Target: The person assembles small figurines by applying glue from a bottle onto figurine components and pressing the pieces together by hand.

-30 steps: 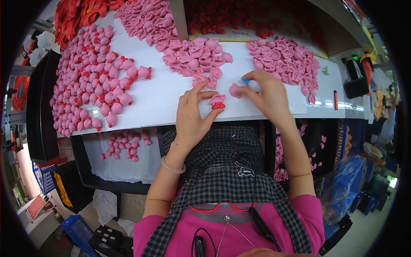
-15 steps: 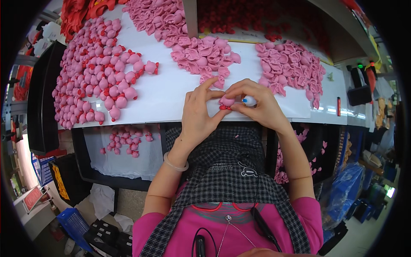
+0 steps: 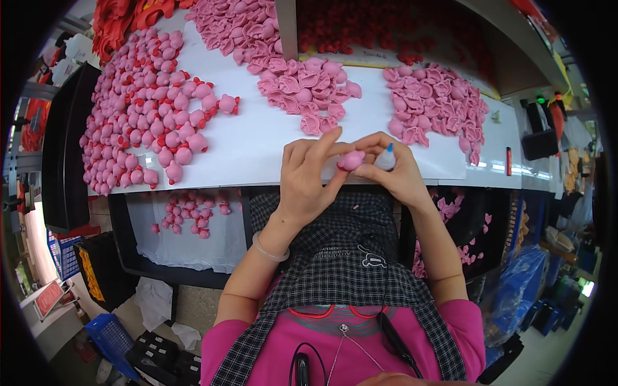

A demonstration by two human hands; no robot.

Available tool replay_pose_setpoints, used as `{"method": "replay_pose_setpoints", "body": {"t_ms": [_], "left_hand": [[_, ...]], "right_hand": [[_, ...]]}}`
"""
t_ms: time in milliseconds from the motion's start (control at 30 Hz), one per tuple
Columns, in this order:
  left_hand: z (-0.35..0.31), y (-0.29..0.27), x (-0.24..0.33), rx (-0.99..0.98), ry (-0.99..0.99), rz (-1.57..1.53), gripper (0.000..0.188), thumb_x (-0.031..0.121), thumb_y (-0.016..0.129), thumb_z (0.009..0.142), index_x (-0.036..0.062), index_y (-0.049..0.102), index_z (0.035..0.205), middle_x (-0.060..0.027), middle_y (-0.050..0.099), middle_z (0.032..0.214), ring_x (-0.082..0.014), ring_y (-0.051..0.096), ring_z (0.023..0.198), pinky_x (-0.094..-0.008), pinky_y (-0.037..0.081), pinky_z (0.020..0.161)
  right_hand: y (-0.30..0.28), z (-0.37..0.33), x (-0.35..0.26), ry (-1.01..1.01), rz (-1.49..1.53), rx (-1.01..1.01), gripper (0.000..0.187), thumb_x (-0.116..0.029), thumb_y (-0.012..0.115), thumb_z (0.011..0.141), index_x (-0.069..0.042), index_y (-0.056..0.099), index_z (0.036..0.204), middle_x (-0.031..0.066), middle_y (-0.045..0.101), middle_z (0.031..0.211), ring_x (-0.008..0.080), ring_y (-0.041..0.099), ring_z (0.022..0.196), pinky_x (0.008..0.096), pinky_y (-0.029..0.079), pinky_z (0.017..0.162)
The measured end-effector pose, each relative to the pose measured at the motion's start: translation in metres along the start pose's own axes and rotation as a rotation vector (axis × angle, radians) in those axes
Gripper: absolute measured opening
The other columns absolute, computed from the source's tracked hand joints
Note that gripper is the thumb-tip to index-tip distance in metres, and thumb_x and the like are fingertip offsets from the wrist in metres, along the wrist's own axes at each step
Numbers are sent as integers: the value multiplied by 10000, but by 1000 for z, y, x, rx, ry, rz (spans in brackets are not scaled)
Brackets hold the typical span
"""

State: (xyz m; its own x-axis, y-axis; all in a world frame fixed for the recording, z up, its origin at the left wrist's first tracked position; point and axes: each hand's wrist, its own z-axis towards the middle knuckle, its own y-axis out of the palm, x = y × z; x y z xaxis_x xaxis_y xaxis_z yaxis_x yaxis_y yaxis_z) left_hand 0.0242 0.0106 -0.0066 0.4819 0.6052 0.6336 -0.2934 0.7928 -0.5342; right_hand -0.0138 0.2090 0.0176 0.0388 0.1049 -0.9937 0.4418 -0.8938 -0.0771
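Observation:
Between my hands, just off the table's front edge, is a small round pink rubber piece (image 3: 351, 160) with a red part at its lower left. My left hand (image 3: 308, 172) pinches it at the red side with thumb and forefinger. The thumb and forefinger of my right hand (image 3: 400, 175) reach the piece's right side. Tucked in that same right hand is a small white bottle with a blue tip (image 3: 385, 158), tip pointing up. Beyond my fingers lie a heap of hollow pink pieces (image 3: 306, 90) and another pink heap (image 3: 438, 103) to the right.
Joined pink-and-red pieces (image 3: 148, 122) cover the left of the white table (image 3: 244, 151). Red parts (image 3: 122, 29) are piled at the far left. A shelf panel (image 3: 288, 29) rises at the back. Below the edge, a lined tray (image 3: 187, 248) holds several pieces. A red pen (image 3: 508, 161) lies right.
My hands have come slightly nearer to me, and the pink piece has been turned, its red part now toward the lower left. The bottle's blue tip has swung from pointing left to pointing up.

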Motion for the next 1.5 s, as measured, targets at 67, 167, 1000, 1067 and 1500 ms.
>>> {"method": "replay_pose_setpoints", "body": {"t_ms": [67, 167, 1000, 1067, 1500], "left_hand": [[5, -3, 5, 37, 78, -79, 753, 33, 834, 693, 79, 497, 1364, -20, 725, 1068, -214, 573, 1081, -350, 410, 975], [17, -16, 22, 39, -114, -303, 523, 14, 827, 712, 74, 639, 1197, -63, 705, 1112, -217, 566, 1096, -352, 419, 987], [-7, -14, 34, 47, -111, -710, 162, 58, 752, 839, 102, 638, 947, -156, 587, 1293, -365, 452, 1316, -502, 341, 1097], [-6, -13, 37, 71, -172, -731, 175, 64, 758, 833, 102, 644, 961, -138, 620, 1252, -319, 508, 1260, -453, 348, 1089], [-2, -16, 24, -72, -266, -489, 377, 47, 822, 731, 52, 680, 1080, -85, 671, 1092, -232, 612, 1018, -341, 453, 926]], "right_hand": [[-6, -4, 6, 80, 183, -40, 409, -48, 803, 809, 13, 581, 1147, 130, 684, 1075, 201, 665, 993, 334, 517, 925], [-1, -8, 3, -53, 376, -22, 351, -52, 814, 800, -25, 596, 1073, 185, 687, 1120, 243, 672, 1047, 364, 518, 954], [18, -18, -5, -428, 386, 7, 196, -253, 758, 899, -96, 658, 960, 211, 687, 1008, 211, 664, 870, 330, 548, 774], [17, -18, -4, -439, 377, 37, 186, -210, 770, 886, -82, 657, 962, 208, 689, 1003, 205, 655, 848, 327, 535, 771], [6, -13, -15, -359, -43, 43, 379, -30, 845, 769, -66, 560, 1016, 151, 720, 1114, 74, 586, 785, 224, 465, 711]]}}
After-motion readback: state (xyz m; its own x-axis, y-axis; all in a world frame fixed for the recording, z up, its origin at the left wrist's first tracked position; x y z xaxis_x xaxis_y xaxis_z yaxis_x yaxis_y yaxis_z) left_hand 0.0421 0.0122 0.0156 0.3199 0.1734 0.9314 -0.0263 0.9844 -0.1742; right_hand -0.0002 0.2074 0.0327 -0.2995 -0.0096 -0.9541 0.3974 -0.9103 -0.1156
